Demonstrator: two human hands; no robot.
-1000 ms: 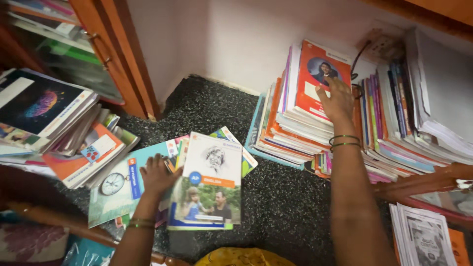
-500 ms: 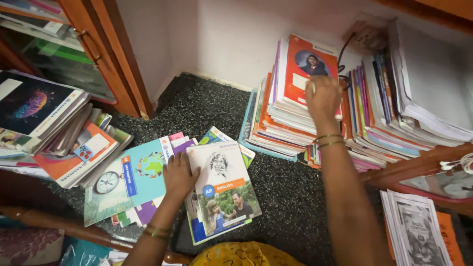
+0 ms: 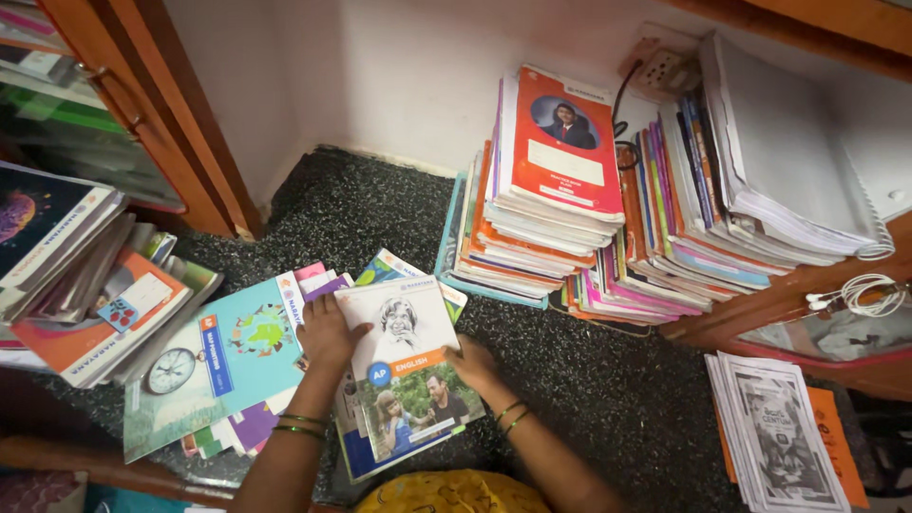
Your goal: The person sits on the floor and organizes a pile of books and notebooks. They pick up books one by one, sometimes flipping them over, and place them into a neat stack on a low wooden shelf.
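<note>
A white textbook (image 3: pixel 404 370) with a sketched portrait and a photo of two people lies on the dark speckled floor, on top of other loose books. My left hand (image 3: pixel 328 332) rests on its left edge, fingers spread over the cover. My right hand (image 3: pixel 472 364) grips its right edge. A teal book (image 3: pixel 228 356) with a globe and a clock lies just to the left. Behind, against the wall, stands a tall stack of books (image 3: pixel 532 214) topped by a red book (image 3: pixel 565 142) with a portrait.
Leaning piles of books (image 3: pixel 76 275) fill the left side beside a wooden cabinet door (image 3: pixel 142 114). More book rows (image 3: pixel 722 199) sit at the right by a wall socket (image 3: pixel 660 66). A pile of newspapers (image 3: pixel 779 437) lies at the lower right, white earphones (image 3: pixel 855 294) above it.
My right hand has left the red book on the tall stack and come down to the right edge of the white textbook. My left hand stays on that book.
</note>
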